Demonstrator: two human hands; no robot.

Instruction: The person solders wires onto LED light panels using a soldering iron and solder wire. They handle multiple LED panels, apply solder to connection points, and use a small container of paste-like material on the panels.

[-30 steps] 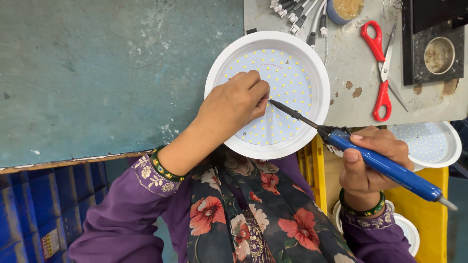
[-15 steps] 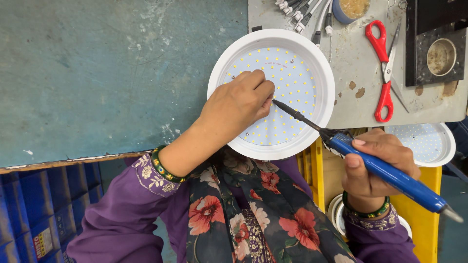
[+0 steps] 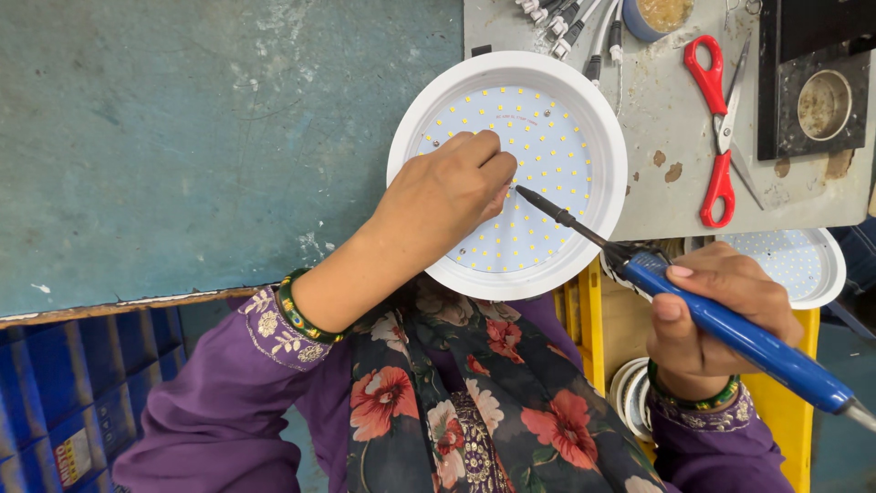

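A round white LED panel light [image 3: 584,128] lies face up at the table's near edge, its disc dotted with small yellow LEDs. My left hand [image 3: 447,196] rests on the disc with fingers curled and pinched at its centre; what they pinch is too small to see. My right hand [image 3: 721,306] grips a blue-handled soldering iron [image 3: 730,329], whose dark tip [image 3: 522,192] touches the disc right beside my left fingertips.
Red-handled scissors [image 3: 716,119] lie on the grey work board right of the light. A black block with a metal cup [image 3: 821,100] sits at far right. Cable connectors [image 3: 570,23] and a small pot [image 3: 662,14] are behind. Another LED light [image 3: 803,265] rests on a yellow crate [image 3: 593,310].
The view has shifted slightly; the light sits a little lower in frame. My right hand has brought the iron tip closer to my left fingertips on the disc.
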